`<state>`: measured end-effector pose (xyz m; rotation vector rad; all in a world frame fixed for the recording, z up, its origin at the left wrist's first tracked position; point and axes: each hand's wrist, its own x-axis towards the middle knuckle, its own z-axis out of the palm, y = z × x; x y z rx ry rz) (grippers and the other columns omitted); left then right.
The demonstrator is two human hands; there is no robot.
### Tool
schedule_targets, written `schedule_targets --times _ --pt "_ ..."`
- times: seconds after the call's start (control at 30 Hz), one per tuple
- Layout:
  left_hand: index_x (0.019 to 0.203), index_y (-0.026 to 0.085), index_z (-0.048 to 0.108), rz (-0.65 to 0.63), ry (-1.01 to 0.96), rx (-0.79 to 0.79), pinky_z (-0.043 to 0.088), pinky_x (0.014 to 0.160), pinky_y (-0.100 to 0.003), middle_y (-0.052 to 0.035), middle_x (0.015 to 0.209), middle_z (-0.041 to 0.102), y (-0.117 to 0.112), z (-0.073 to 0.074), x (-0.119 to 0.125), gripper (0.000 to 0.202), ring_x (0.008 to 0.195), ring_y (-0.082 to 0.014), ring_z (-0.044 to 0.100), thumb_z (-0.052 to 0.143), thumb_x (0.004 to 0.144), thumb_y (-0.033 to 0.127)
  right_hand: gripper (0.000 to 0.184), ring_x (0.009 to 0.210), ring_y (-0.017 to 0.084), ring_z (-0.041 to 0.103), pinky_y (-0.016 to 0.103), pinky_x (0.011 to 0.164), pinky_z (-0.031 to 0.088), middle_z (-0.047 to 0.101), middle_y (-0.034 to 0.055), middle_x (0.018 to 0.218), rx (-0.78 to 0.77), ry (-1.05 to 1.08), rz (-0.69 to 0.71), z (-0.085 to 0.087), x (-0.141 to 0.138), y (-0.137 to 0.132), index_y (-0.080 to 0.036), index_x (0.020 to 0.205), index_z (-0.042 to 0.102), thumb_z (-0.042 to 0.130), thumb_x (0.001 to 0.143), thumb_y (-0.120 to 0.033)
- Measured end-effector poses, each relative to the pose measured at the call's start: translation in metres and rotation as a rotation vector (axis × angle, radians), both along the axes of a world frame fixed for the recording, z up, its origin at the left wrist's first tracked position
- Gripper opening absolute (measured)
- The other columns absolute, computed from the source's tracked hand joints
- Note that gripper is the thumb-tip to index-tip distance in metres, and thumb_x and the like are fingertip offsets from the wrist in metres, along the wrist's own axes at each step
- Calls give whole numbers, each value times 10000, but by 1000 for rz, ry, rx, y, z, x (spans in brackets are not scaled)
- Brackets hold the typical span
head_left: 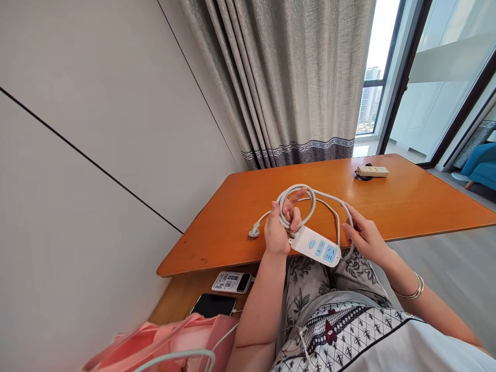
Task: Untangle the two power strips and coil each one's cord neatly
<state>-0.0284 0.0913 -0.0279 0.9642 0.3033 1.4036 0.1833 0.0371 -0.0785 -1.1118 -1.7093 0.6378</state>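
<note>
A white power strip [315, 246] with light blue sockets hangs tilted over my lap at the table's near edge. My left hand [281, 225] is closed around its white cord [309, 187], which runs in loops through the fingers; one finger points up inside the loop. To the right, my right hand [363, 235] pinches another stretch of that cord between thumb and fingers. The plug [254, 231] dangles at the cord's end, left of my left hand, above the tabletop.
On the orange wooden table [217, 222], a second, cream power strip [372, 171] with a dark cord lies at the far right. Below left are a white power bank [231, 282], a black phone [214, 305] and a pink bag [170, 343]. A wall borders the left side; a curtain [306, 77] hangs behind.
</note>
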Motion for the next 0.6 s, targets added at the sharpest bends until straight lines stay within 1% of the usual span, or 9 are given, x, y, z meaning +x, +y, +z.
schedule_targets --times 0.07,0.13,0.2,0.3,0.37,0.43,0.5,0.53,0.6 --pt "630 188 357 81 15 -3 218 338 -195 -76 965 776 -1 2 1 529 356 -21 328 640 860 570 626 534 130 584 254 594 496 594 -51 615 -86 -57 116 3 -1 -4 -188 1590 223 416 1017 -349" --pt "638 193 371 163 52 12 200 340 -202 -74 914 777 -2 2 1 533 362 -33 337 649 842 599 624 523 129 576 258 609 507 587 -54 606 -117 -121 140 6 0 -7 -182 1608 178 364 1030 -324" --pt "646 198 387 218 99 37 181 342 -211 -74 873 775 -2 0 3 542 370 -44 346 664 814 632 599 549 135 582 258 616 507 611 -31 639 -76 -218 78 6 2 -8 -174 1604 215 333 1032 -309" --pt "654 204 420 253 156 78 191 351 -227 -69 816 765 -1 -4 5 545 385 -60 351 639 810 679 563 733 176 670 283 693 521 724 56 870 32 -441 -27 6 4 -11 -184 1581 295 318 1026 -278" --pt "669 205 474 274 191 120 204 360 -239 -64 751 745 0 -8 7 542 399 -74 353 600 820 710 548 793 194 696 284 683 507 745 90 997 77 -634 -83 9 1 -13 -191 1563 337 318 1019 -245" --pt "735 197 567 288 234 174 230 376 -250 -64 693 719 1 -14 9 538 413 -86 357 542 854 720 537 752 192 700 264 605 460 753 100 1002 98 -825 -123 15 -5 -16 -186 1544 376 338 1009 -218" --pt "857 179 644 300 285 249 294 416 -252 -64 676 706 0 -19 12 539 435 -94 378 476 911 689 521 694 178 691 254 539 392 756 97 953 119 -966 -135 22 -14 -18 -176 1517 418 376 998 -197" --pt "919 174 662 310 318 297 348 458 -251 -68 698 711 -2 -22 13 530 462 -102 416 450 938 659 514 663 170 682 257 514 358 756 95 927 133 -1011 -129 25 -20 -19 -166 1504 432 396 991 -186" --pt "1006 178 672 331 398 411 463 602 -267 -89 804 734 -6 -24 15 490 582 -131 542 422 976 598 491 608 160 659 275 486 302 752 95 883 161 -1035 -106 31 -31 -20 -137 1470 456 427 981 -181"
